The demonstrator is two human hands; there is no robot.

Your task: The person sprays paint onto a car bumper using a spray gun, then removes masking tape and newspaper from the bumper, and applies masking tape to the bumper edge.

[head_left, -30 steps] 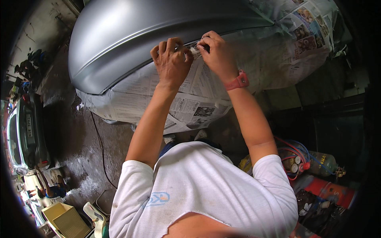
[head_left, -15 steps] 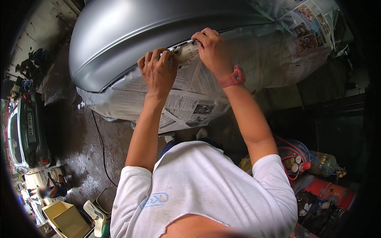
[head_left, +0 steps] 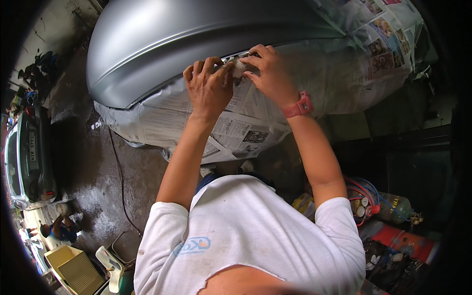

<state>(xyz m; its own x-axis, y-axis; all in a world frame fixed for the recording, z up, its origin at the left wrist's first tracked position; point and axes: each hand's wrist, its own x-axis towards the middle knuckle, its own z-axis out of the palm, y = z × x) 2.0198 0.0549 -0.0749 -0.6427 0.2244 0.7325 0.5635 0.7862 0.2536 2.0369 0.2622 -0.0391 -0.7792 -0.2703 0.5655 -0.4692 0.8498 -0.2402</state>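
A smooth grey car body panel (head_left: 196,29) curves across the top of the head view. Newspaper sheets (head_left: 167,115) cover the part below its lower edge. Along that edge, both hands meet at a crumpled, whitish piece of masking paper (head_left: 238,69). My left hand (head_left: 210,93) has its fingers bent, with the index finger and thumb closed on the paper's left side. From the right, my right hand (head_left: 273,76), with a red watch on its wrist, pinches the same paper between index finger and thumb. The fingertips partly hide the paper.
More newspaper and clear plastic film (head_left: 388,46) cover the right side. A gas cylinder (head_left: 393,207) with gauges and red and blue hoses lies at lower right. A dark cable (head_left: 118,167) crosses the wet floor. At left are a parked dark car (head_left: 42,152), a person (head_left: 64,228) and a yellow bin (head_left: 81,270).
My hands have come closer together along the panel's edge, the left moving right. The right hand's thumb now shows apart from its index finger, and the paper between the hands looks more crumpled.
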